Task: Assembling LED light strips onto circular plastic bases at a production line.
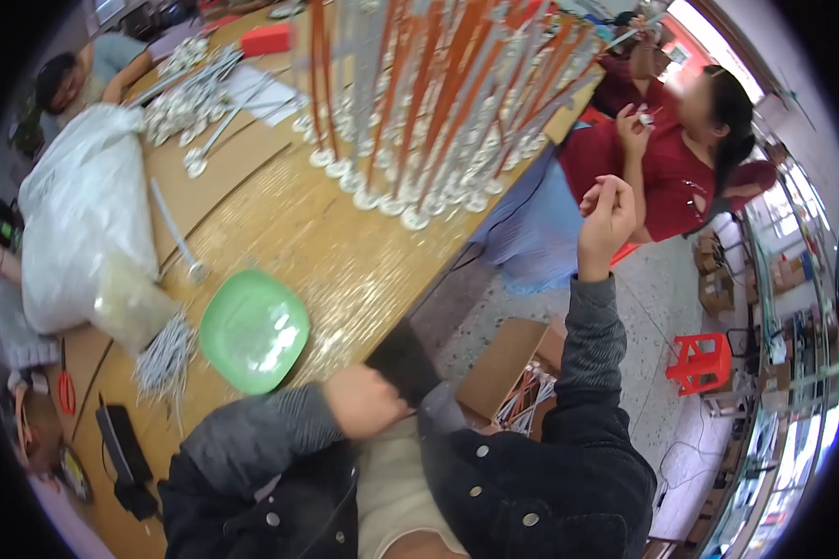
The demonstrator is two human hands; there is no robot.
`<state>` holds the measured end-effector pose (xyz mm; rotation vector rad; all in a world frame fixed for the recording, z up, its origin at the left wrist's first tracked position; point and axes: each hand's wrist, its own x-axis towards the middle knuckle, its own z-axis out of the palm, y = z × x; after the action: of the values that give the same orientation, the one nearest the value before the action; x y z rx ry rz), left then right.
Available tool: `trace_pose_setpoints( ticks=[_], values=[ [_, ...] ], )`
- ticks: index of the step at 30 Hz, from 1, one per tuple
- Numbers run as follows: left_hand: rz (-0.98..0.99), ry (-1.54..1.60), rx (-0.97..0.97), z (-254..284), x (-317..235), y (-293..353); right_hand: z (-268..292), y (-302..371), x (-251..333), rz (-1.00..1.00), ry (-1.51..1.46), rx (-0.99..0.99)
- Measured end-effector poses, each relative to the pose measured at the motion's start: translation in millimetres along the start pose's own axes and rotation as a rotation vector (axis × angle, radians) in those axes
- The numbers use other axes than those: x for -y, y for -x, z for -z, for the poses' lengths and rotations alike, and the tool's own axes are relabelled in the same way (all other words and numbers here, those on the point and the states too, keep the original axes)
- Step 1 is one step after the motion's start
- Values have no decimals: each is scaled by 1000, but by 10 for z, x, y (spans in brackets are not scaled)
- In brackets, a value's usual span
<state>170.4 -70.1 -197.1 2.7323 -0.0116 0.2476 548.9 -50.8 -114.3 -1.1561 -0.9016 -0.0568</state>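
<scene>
My left hand is curled closed in front of my body, at the table's near edge by a green plastic dish. Whether anything is in its fingers is hidden. My right hand is raised out to the right, past the table's side, with its fingers folded in and nothing visible in them. Beyond the dish stands a dense cluster of upright orange and clear strips with round white bases. A bundle of thin grey-white wires lies left of the dish.
A large white plastic bag slumps on the wooden table. On the floor are an open cardboard box with strips and a red stool. A person in red sits at right; another person leans in at far left.
</scene>
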Motion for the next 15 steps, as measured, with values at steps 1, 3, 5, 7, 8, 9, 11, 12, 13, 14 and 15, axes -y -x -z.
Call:
trace_pose_setpoints(
  ticks=[1,3,5,7,8,9,11,12,13,14,15],
  values=[
    [1,-25,24,1,-3,0,-59,206,8,-26,-9,20],
    [-10,-49,5,26,-1,-35,-174,530,21,-40,43,28],
    [-10,-62,-12,38,9,-5,-397,852,-55,-118,-53,74],
    [6,-95,-9,51,2,10,-634,1118,-126,-235,-110,143],
    [4,-82,-16,34,17,-19,-710,1167,-144,-244,-118,146],
    [2,-70,-32,31,18,-7,-816,1201,-198,-254,-118,154],
    [4,-55,-52,11,4,29,-1036,1224,-262,-192,37,204],
    [14,-52,-34,-1,2,43,-1116,1241,-230,-231,58,210],
    [23,-51,-17,-9,3,56,-1181,1273,-207,-232,58,214],
    [26,-51,-20,-26,0,67,-1232,1295,-190,-227,121,273],
    [34,-56,14,-46,-2,74,-1271,1292,-186,-220,184,330]
  ],
)
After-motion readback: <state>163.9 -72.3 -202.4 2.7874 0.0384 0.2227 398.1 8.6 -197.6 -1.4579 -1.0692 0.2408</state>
